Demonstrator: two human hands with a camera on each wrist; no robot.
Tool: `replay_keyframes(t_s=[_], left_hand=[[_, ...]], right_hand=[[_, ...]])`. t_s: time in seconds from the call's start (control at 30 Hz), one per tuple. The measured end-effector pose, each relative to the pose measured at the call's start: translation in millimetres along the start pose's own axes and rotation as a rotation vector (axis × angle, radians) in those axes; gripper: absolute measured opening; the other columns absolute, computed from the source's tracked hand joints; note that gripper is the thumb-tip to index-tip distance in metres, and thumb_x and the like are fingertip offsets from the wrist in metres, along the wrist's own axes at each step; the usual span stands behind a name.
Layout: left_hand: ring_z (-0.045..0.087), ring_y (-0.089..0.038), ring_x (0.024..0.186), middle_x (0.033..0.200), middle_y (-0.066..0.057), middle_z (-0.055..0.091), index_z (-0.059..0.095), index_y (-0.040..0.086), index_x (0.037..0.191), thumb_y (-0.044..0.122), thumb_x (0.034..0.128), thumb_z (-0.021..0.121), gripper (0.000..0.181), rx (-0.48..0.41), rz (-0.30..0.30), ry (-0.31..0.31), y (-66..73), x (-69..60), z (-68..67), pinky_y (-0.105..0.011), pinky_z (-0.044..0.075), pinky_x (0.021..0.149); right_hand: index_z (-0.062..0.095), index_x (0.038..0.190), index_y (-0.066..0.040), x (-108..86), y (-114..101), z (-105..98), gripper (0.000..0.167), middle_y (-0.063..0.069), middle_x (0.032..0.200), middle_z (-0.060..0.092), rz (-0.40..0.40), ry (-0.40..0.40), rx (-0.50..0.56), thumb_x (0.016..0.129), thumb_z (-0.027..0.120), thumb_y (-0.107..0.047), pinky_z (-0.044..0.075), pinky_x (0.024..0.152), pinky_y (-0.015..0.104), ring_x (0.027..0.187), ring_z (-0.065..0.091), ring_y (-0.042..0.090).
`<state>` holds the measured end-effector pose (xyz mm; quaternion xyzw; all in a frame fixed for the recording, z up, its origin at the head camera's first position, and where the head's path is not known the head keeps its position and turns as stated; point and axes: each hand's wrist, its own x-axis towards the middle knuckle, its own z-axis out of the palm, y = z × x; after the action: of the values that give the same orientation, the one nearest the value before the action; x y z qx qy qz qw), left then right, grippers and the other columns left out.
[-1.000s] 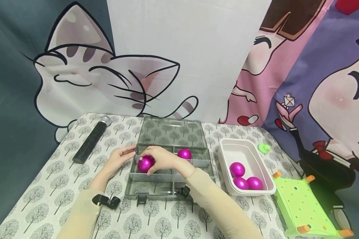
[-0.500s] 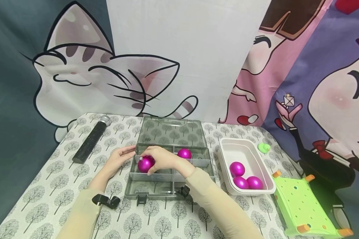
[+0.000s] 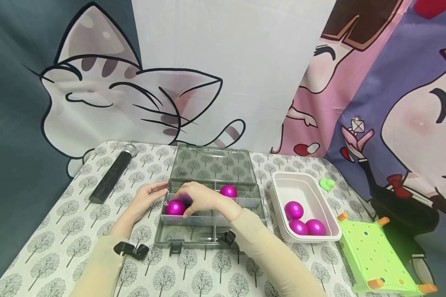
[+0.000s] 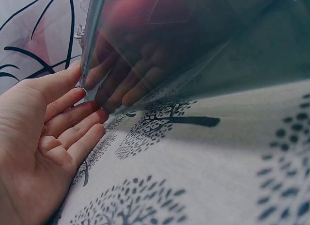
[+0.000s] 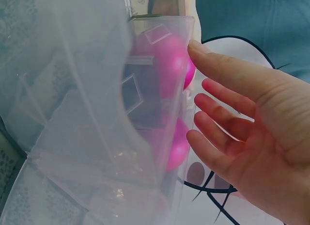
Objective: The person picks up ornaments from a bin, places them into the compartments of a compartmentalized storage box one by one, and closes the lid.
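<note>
A see-through grey compartment box (image 3: 186, 243) lies on the table with its lid laid back. A shiny magenta bauble (image 3: 175, 207) with a silver cap sits in the left compartment of its middle row. My right hand (image 3: 198, 197) is over that compartment, fingers and thumb spread beside the bauble without gripping it. A dark purple patch shows under the fingers; I cannot tell what it is. Another magenta bauble (image 3: 228, 191) sits in the back right compartment. My left hand (image 4: 53, 133) rests on the table with fairly straight fingers, fingertips against the box's left side.
A white tub (image 3: 276, 181) right of the box holds three magenta baubles (image 3: 294, 210). Beyond it are a small green duck (image 3: 327, 184) and a green pegged board (image 3: 379, 255) with orange legs. A black microphone (image 3: 113, 173) lies at the left.
The bauble under the right hand has rolled left and slightly nearer, out from between the fingers, and its cap now points left. Both hands have hardly moved.
</note>
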<state>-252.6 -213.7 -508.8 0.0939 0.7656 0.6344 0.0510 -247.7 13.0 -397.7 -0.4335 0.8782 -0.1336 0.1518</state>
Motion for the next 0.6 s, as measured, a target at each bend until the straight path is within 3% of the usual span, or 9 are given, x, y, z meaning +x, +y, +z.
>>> replay_keyframes(t_s=[0.17,0.23,0.37,0.47,0.6], left_hand=[[0.051,-0.024,0.13,0.144,-0.023,0.049,0.046,-0.005,0.14,0.023,0.0972,0.061,0.053,0.018,0.002,0.001,0.0,-0.2,-0.2,-0.006,0.041,0.095],[0.048,-0.03,0.132,0.144,-0.023,0.049,0.046,-0.005,0.14,0.023,0.0973,0.061,0.053,0.019,0.0,0.001,0.1,-0.1,-0.2,-0.006,0.041,0.095],[0.056,-0.005,0.12,0.144,-0.025,0.048,0.046,-0.007,0.14,0.022,0.0968,0.061,0.054,0.011,-0.006,0.008,-0.2,0.7,-0.1,-0.006,0.042,0.094],[0.053,0.014,0.105,0.143,-0.027,0.047,0.046,-0.008,0.139,0.02,0.0964,0.062,0.054,-0.004,-0.004,0.013,-0.8,1.3,0.3,-0.005,0.042,0.093],[0.054,0.015,0.103,0.143,-0.028,0.047,0.045,-0.009,0.139,0.019,0.0962,0.062,0.054,-0.022,0.003,0.007,-1.2,1.7,1.0,-0.005,0.042,0.093]], right_hand=[[0.062,0.129,-0.013,-5.4,-1.7,-4.4,0.058,0.002,0.13,0.061,0.0,0.015,0.009,0.077,0.084,-0.024,0.04,0.111,0.026,0.124,0.053,0.017],[0.062,0.13,-0.013,-9.5,-3.1,-8.0,0.058,0.001,0.131,0.061,-0.001,0.023,0.008,0.077,0.084,-0.024,0.04,0.11,0.027,0.125,0.053,0.016],[0.061,0.131,-0.013,-19.2,-5.0,-17.1,0.059,0.001,0.133,0.06,0.0,0.037,0.012,0.077,0.083,-0.021,0.043,0.109,0.031,0.125,0.054,0.018],[0.06,0.131,-0.012,-27.4,-4.9,-24.8,0.057,0.002,0.132,0.061,-0.012,0.066,0.005,0.079,0.082,-0.02,0.043,0.109,0.033,0.125,0.054,0.019],[0.061,0.129,-0.008,-40.6,-5.0,-37.2,0.053,0.004,0.13,0.063,-0.053,0.158,0.007,0.081,0.079,-0.018,0.04,0.113,0.036,0.126,0.054,0.021]])
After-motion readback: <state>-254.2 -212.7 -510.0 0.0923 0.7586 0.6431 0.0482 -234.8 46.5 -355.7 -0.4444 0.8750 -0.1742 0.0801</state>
